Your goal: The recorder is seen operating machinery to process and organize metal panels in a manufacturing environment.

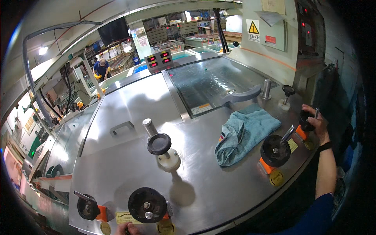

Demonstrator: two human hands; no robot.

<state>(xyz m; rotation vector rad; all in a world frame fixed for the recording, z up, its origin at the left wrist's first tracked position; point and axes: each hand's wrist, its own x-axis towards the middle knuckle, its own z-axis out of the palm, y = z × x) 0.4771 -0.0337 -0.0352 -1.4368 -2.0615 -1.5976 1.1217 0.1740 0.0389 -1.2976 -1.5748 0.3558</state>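
Note:
At the right end of a stainless steel machine top (211, 188), my right hand (320, 127) is closed round a small black handwheel (306, 119) with a metal crank peg, mounted on an orange base. Low in the picture, my left hand (127, 228) shows only a few fingertips at the front edge, just below a large black handwheel (147, 205); the rest is cut off. Near my right hand is another large black handwheel (275, 151) with a peg. A crumpled blue-green cloth (246, 133) lies to its left.
A black knob (159, 143) stands mid-top, with another handwheel (87, 207) at front left. Behind lie a wet glass window (223, 80), a grey handle (244, 94) and a red-digit display box (158, 60). A control cabinet (268, 43) rises right; a co-worker (102, 69) bends far left.

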